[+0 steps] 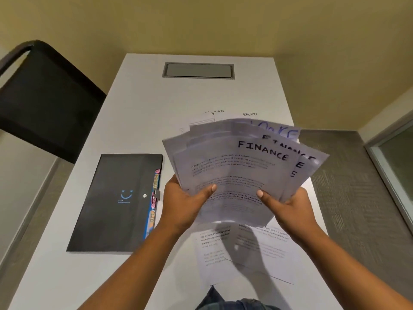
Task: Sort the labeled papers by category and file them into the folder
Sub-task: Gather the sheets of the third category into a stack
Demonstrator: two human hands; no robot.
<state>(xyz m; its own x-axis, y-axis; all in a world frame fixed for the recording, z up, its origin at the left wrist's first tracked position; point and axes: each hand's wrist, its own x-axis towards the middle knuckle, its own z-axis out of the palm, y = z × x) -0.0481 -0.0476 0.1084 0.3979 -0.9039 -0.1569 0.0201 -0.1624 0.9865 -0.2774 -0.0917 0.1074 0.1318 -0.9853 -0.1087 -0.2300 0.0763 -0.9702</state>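
- Left hand [185, 202]: raised above the table [145, 113], gripping the fan of papers [241, 171] at its lower left. Thumb [210, 190] lies flat across the front sheet; my other fingers are curled behind the stack and hidden.
- Right hand [288, 209]: grips the same fan at its lower right, thumb [262, 195] pressed on the front sheet, other fingers behind the paper and hidden.
- The fan is spread to the right and tilted toward me. The front sheet is headed FINANCE in black marker over printed paragraphs. The sheet behind it shows part of the same word. The rearmost has blue lettering, mostly covered, which I cannot read.
- Flat sheets [245, 249] lie on the table beneath the fan. Printed text shows on the part nearest me. Beyond the fan, two handwritten SPORTS headings show.
- Folder [116, 202]: black, closed, flat on the table just left of my left wrist. It has a snap button and a blue smile mark on its cover, and coloured tabs [155, 198] poke out along its right edge.
- Black chair [44, 97] at the table's left side.
- Grey hatch [198, 70] set into the table's far end.
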